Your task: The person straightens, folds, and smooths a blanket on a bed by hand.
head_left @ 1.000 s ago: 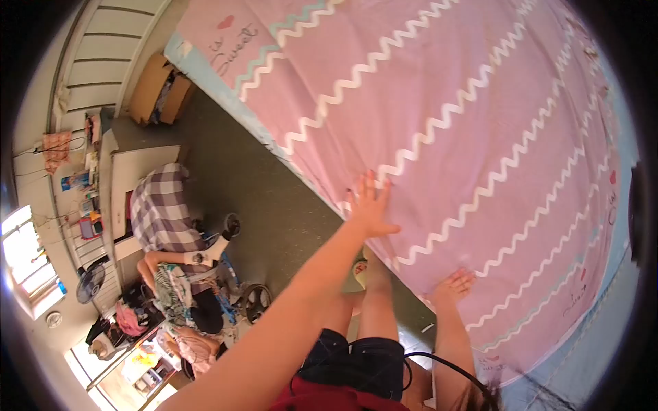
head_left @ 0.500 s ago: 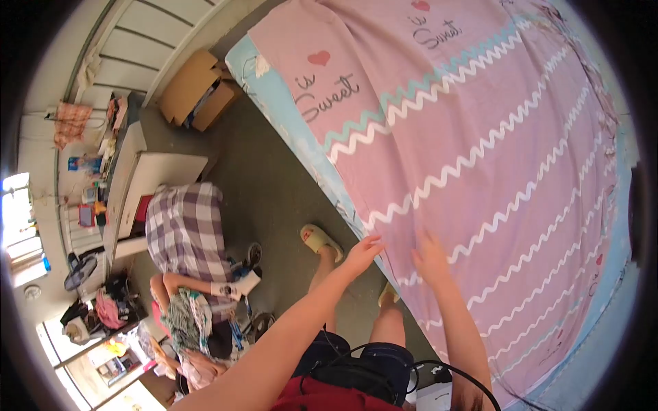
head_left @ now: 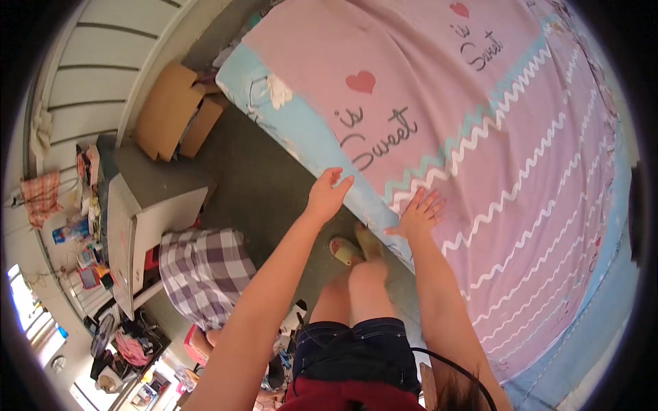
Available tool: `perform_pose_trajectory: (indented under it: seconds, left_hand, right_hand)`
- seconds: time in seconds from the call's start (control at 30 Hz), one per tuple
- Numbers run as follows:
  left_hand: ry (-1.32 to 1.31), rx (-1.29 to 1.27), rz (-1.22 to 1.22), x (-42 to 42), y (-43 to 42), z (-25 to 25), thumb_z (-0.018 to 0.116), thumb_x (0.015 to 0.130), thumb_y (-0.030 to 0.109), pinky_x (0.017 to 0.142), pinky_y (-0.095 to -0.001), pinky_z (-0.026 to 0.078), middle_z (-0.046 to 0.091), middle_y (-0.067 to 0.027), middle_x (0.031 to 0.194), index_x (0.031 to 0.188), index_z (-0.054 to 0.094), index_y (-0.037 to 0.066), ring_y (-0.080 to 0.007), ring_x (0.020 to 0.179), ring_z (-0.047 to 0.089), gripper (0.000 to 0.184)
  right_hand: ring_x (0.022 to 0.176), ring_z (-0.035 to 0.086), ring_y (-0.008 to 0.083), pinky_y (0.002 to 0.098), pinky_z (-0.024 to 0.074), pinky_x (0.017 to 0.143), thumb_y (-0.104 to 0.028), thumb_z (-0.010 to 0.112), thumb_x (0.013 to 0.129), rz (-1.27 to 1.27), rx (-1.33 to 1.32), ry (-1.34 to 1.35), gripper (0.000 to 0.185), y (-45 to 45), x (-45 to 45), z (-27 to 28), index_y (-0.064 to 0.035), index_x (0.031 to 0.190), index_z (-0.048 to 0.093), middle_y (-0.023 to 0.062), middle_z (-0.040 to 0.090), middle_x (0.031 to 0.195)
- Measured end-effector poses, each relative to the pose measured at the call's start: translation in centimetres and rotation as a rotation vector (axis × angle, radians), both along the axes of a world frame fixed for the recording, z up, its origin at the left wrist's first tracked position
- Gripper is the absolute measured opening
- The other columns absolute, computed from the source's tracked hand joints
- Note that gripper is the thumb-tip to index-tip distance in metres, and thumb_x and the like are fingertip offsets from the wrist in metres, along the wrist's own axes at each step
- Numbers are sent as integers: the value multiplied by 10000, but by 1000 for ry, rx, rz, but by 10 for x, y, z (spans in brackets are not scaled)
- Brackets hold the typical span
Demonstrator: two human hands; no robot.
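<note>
A pink bed sheet (head_left: 439, 89) with white zigzag lines, hearts and "is Sweet" lettering lies over a light blue mattress (head_left: 301, 127). Soft folds run through its upper part. My right hand (head_left: 419, 214) rests on the sheet near the bed's edge, just below a zigzag line, with its fingers spread. Beside the blue edge, my left hand (head_left: 329, 195) is held in the air, thumb and fingers apart, with nothing in it.
An open cardboard box (head_left: 168, 113) stands on the floor (head_left: 257, 178) by the wall. Left of me are a white desk (head_left: 154, 226) and a checkered cloth (head_left: 209, 267), with a person partly visible below it. Green slippers (head_left: 346, 251) are on my feet.
I have moved along the bed toward its lettered end. My right hand now lies flat with fingers spread, and my left hand has come away from the sheet's edge.
</note>
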State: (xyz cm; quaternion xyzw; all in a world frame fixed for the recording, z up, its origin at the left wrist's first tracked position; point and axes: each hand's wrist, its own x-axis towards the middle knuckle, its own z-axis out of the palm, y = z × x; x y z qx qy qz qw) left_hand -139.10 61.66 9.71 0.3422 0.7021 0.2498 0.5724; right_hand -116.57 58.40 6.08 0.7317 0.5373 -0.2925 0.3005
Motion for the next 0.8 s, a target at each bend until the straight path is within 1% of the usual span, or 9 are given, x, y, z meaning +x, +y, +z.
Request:
perform_pose_trajectory:
  seconds: [0.07, 0.2, 0.43, 0.6, 0.63, 0.67, 0.7, 0.73, 0.8]
  left_hand:
    - [363, 211, -310, -13, 47, -3, 638, 829, 343, 915, -348, 419, 561, -178, 1172, 1195, 522, -14, -258, 1084, 534, 524]
    - [462, 366, -538, -37, 139, 1, 666, 769, 289, 954, -416, 405, 523, -225, 1189, 1176, 524, -12, -377, 1105, 501, 526]
    - [680, 552, -600, -88, 306, -4, 695, 730, 217, 993, -436, 356, 471, -239, 1208, 1229, 426, -32, -387, 1154, 427, 619]
    - [778, 730, -707, -97, 423, 27, 708, 744, 248, 1004, -450, 344, 503, -259, 1175, 1195, 481, -47, -411, 1140, 448, 585]
    - [911, 996, -728, -114, 449, -3, 703, 770, 289, 965, -457, 383, 559, -262, 1098, 1131, 533, -64, -413, 1071, 508, 532]
    - [777, 820, -680, -112, 474, -8, 694, 778, 355, 942, -432, 403, 569, -254, 1107, 1135, 537, -68, -385, 1057, 528, 575]
    - [661, 651, -608, -110, 498, -14, 685, 786, 421, 918, -407, 424, 578, -246, 1116, 1139, 540, -73, -357, 1042, 548, 624]
    - [594, 549, -614, -112, 519, -32, 661, 785, 473, 922, -400, 421, 563, -242, 1154, 1188, 508, -71, -340, 1054, 551, 694]
    - [479, 341, -613, -114, 558, -66, 611, 784, 576, 931, -385, 415, 533, -233, 1230, 1287, 442, -68, -305, 1079, 555, 834]
  right_hand:
    - [1332, -126, 544, 686, 66, 1021, -550, 852, 446, -28, -40, 4, 1468, 1, -3, 4, -59, 1458, -92, 310, -153, 1471]
    - [1331, -161, 532, 678, 63, 1028, -576, 845, 430, -57, -35, 6, 1521, 0, 0, -2, -17, 1433, -154, 320, -214, 1449]
    - [1339, -168, 513, 656, 43, 1048, -633, 800, 457, -69, -271, -63, 1461, 29, 0, 0, -43, 1459, -84, 316, -189, 1459]
    - [1375, -3, 483, 624, 86, 1068, -621, 816, 428, -54, 38, -123, 1357, -6, 1, -29, -44, 1451, 137, 261, 3, 1508]
    - [1373, 130, 444, 586, 155, 1071, -487, 758, 649, -121, 173, -96, 968, -14, 1, -38, -76, 1390, 290, 230, 128, 1501]
    - [1364, 186, 421, 550, 203, 1066, -272, 611, 824, -183, 547, -188, 620, -51, -3, -96, -103, 1356, 339, 221, 176, 1490]
    - [1358, 199, 427, 521, 215, 1072, -122, 463, 882, -586, 203, -51, 538, -10, -18, -42, -74, 1390, 291, 235, 189, 1480]
    - [1360, 185, 434, 490, 211, 1090, -110, 554, 815, -375, 162, -323, 691, -15, -51, -42, -41, 1421, 228, 255, 193, 1467]
    - [1369, 146, 437, 443, 172, 1120, -40, 643, 675, -819, 414, -273, 863, -4, -97, -46, 42, 1408, 193, 282, 192, 1449]
